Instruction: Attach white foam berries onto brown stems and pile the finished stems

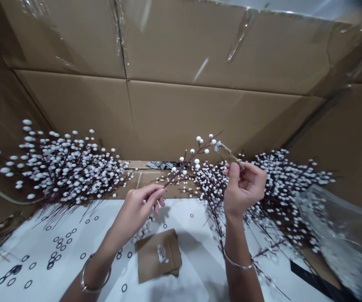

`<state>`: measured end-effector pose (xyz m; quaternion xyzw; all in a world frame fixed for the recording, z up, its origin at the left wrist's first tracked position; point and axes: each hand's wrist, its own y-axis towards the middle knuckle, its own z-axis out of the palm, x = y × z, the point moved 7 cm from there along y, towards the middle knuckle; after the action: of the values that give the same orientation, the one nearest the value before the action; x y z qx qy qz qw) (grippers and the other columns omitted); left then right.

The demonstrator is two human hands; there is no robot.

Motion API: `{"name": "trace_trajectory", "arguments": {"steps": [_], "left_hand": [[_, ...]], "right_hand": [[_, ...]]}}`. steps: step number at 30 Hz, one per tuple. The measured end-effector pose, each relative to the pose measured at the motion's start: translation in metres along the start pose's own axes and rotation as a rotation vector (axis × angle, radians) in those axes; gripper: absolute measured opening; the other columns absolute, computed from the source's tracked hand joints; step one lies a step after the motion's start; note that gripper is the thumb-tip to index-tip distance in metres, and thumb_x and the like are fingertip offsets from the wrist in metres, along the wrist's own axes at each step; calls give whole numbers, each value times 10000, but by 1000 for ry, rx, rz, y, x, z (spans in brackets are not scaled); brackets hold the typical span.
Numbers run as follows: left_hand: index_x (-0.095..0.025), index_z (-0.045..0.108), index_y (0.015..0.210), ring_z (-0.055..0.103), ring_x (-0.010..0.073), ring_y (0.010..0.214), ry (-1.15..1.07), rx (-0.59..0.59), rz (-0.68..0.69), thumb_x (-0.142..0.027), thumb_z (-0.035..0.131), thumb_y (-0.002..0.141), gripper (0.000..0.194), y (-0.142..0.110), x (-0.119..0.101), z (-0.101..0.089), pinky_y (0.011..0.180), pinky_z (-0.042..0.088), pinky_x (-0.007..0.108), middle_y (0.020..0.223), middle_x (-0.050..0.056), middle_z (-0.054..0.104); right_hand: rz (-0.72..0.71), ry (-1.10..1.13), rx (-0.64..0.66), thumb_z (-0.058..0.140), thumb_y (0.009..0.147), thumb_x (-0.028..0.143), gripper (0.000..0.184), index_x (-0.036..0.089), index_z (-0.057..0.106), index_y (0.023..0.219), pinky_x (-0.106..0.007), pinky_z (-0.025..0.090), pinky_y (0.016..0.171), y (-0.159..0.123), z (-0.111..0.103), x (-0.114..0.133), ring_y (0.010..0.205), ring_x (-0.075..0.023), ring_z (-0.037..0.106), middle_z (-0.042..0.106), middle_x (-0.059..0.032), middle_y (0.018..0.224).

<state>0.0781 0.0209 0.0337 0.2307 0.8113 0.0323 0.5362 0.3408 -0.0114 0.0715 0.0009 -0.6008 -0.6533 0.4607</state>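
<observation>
Currently both hands are raised above a white sheet marked with small black rings [55, 256]. The left hand [133, 216] is nearly closed, its fingertips pinching the thin dark-brown stem of a white-berried artificial spray [181, 172], which angles up toward the far right. The right hand [243, 191] is half closed, thumb and forefinger gripping a narrow tan fibrous strip [229, 154], whose pale frayed end lies near the spray's tip; contact between them cannot be confirmed. Handling estimate: the spray seems light and springy, its stem stiff but slender and its round berries probably fragile, so the bare stem below the berries is the safest hold. The strip appears light and soft. A large white-berry branch bundle [64, 167] lies left, a second [281, 197] lies right, beside a clear plastic bag [332, 226]. A brown kraft-paper pouch [159, 256] rests near center, with brown corrugated cardboard [218, 113] beyond.
</observation>
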Motion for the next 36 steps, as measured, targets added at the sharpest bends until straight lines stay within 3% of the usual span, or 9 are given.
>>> {"name": "trace_trajectory", "arguments": {"steps": [8, 36], "left_hand": [[-178, 671, 950, 585, 96, 529, 32, 76, -3, -371, 474, 985, 278, -1, -3, 7, 513, 421, 205, 732, 4, 677], [-194, 658, 943, 576, 62, 527, 65, 125, -5, -356, 477, 992, 248, -2, -2, 11, 540, 427, 190, 722, -35, 658]], "right_hand": [[104, 25, -128, 680, 835, 298, 233, 156, 541, 955, -262, 537, 562, 18, -17, -14, 622, -134, 675, 641, 7, 739], [128, 123, -108, 681, 837, 255, 221, 142, 525, 946, -241, 542, 584, 22, -17, -19, 627, -114, 671, 625, 13, 730]]}}
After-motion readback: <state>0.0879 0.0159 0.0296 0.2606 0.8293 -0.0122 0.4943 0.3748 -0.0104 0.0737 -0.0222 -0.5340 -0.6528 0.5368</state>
